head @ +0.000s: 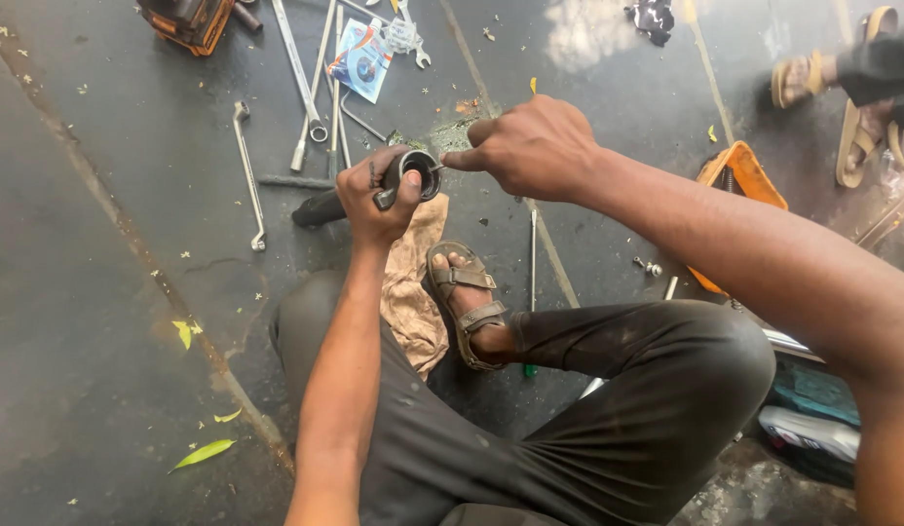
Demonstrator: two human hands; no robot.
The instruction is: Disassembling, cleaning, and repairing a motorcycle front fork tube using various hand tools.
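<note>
I sit on a dark concrete floor with my knees bent. My left hand (pixel 376 195) grips a short metal cylinder, a ring-shaped part (pixel 420 171), with its open end turned up. My right hand (pixel 528 146) is closed around a thin tool whose tip reaches into the cylinder's opening; the tool itself is mostly hidden by my fingers. Under both hands lies a brown rag (pixel 413 282), next to my sandalled foot (pixel 467 307). A dark handle (pixel 319 208) sticks out to the left below my left hand.
Several long spanners (pixel 248 170) and rods lie on the floor at the top left, near an orange power tool (pixel 187 19) and a blue packet (pixel 361 58). An orange object (pixel 749 175) sits right. Another person's sandalled feet (pixel 861 107) stand top right. A green-handled screwdriver (pixel 532 282) lies beside my foot.
</note>
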